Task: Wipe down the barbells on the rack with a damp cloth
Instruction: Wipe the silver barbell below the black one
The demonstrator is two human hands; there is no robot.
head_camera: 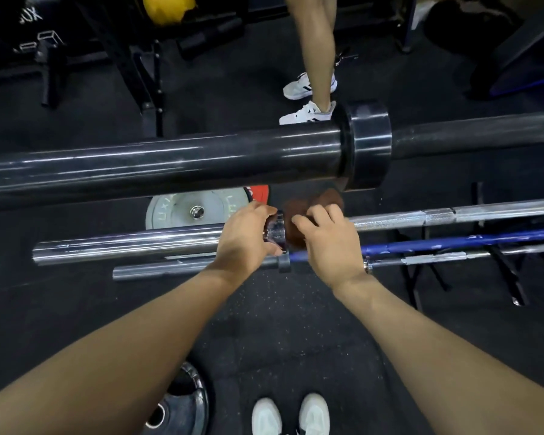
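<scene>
A chrome barbell (421, 216) lies across the rack below a thick black barbell (170, 161). My left hand (244, 238) grips the chrome bar at its collar (275, 233), where the sleeve (123, 246) begins. My right hand (328, 243) holds a brown cloth (314, 204) wrapped round the chrome shaft just right of the collar. A blue barbell (453, 243) and a thinner steel bar (437, 258) lie lower, partly hidden by my hands.
Another person's legs and white shoes (308, 111) stand beyond the black bar. A grey plate (198, 210) and a red one lie on the floor behind the bars; a black plate (182, 400) sits near my feet (291, 414). Rack legs (509, 277) stand right.
</scene>
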